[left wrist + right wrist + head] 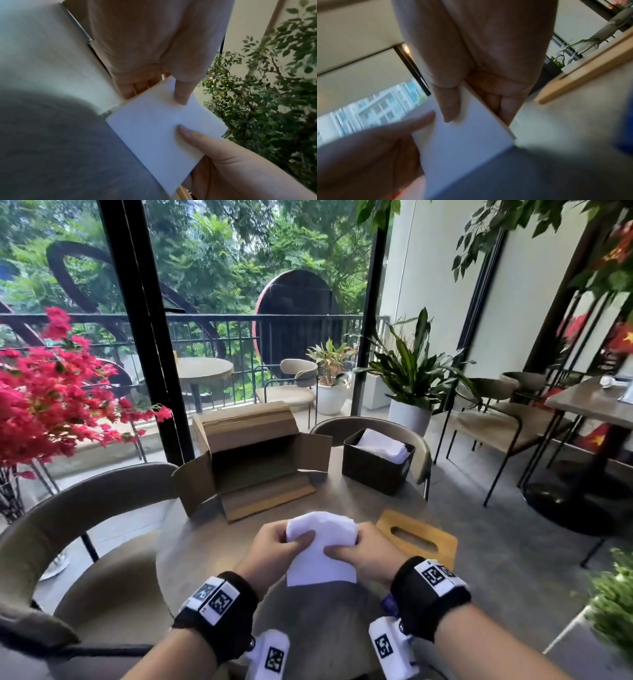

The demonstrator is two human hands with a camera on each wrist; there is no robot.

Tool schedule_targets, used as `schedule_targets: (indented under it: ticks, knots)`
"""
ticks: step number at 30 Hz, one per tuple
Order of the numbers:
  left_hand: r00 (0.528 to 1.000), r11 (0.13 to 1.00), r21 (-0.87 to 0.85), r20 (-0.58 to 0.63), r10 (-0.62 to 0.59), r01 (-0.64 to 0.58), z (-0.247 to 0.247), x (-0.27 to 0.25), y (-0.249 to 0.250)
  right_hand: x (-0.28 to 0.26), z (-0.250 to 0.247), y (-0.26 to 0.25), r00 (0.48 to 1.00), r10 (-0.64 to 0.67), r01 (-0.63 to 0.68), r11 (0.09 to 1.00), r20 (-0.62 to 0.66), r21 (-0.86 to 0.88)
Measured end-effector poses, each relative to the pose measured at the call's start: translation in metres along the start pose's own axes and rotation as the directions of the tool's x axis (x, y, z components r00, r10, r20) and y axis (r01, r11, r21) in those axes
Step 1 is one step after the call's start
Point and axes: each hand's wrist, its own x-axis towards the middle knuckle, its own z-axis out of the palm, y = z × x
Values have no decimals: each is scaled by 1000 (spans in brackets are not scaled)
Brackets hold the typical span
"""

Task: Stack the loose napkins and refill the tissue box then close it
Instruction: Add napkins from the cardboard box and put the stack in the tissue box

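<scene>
A stack of white napkins [322, 549] stands on edge over the round table, held from both sides. My left hand [279, 542] grips its left side, thumb on the near face. My right hand [356, 553] grips the right side the same way. In the left wrist view the napkin stack [154, 128] is pinched by my left hand [164, 86]; in the right wrist view the napkin stack [465, 143] sits in my right hand [471, 101]. A dark tissue box [376, 470] with white napkins inside stands at the table's far right. Its wooden slotted lid [416, 537] lies right of my hands.
An open cardboard carton [253, 460] lies on its side at the far middle of the round table [212, 553]. Beige chairs [78, 522] ring the table. Pink flowers [51, 402] stand at left and a potted plant [411, 378] at the back right.
</scene>
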Motion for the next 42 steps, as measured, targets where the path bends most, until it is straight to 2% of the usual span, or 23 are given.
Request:
schedule_targets:
  ticks: [3,5,9,12,15,17,20,22,25,27,29,31,33,35,38,42]
  knots:
    - [1000,999,-46,-5,-27,27,4,-2,2,-3,0,0,999,-16,18,999,-39,51]
    - [999,985,-173,-36,-25,18,6,-2,8,-3,-4,-5,1000,-1,3,996,-26,94]
    - [990,909,-414,-95,-102,54,9,-1,15,-9,-2,-12,994,80,-92,983,80,158]
    - [991,856,-511,-62,-122,73,11,-2,16,-6,-3,-14,998,57,-61,983,25,171]
    - [992,922,-386,-120,-48,-2,5,0,15,-1,-17,-23,1000,11,-8,990,-20,140]
    - [990,966,-251,-137,23,-57,-4,5,15,2,-28,-33,1000,-14,14,1000,-11,-4]
    - [993,989,-121,-83,78,-88,-12,14,19,5,-39,-42,998,-59,65,970,29,-234]
    - [997,998,-21,-35,66,-67,-11,20,18,7,-40,-45,995,-71,89,956,74,-279]
    - [1000,998,-68,-23,18,-19,-2,22,11,7,-34,-42,995,-64,82,948,71,-306]
    - [996,988,-152,-90,4,-18,0,23,7,7,-29,-36,996,-83,84,965,12,-248]
    - [990,970,-242,-140,3,-38,0,23,6,8,-27,-30,994,-104,101,993,-46,-57]
    - [995,938,-344,-95,2,-35,0,21,6,9,-28,-27,991,-75,89,987,-109,132]
    - [999,924,-383,-32,-4,-8,1,19,9,8,-28,-25,991,-45,74,967,-123,244]
    - [1000,931,-364,-10,0,-4,2,21,7,7,-23,-23,997,-5,27,961,-79,275]
    - [996,969,-239,-76,37,-54,5,25,2,7,-14,-14,999,39,-37,975,-5,219]
    - [988,986,-106,-98,119,-130,10,25,-3,8,-9,-11,1000,6,-7,980,10,198]
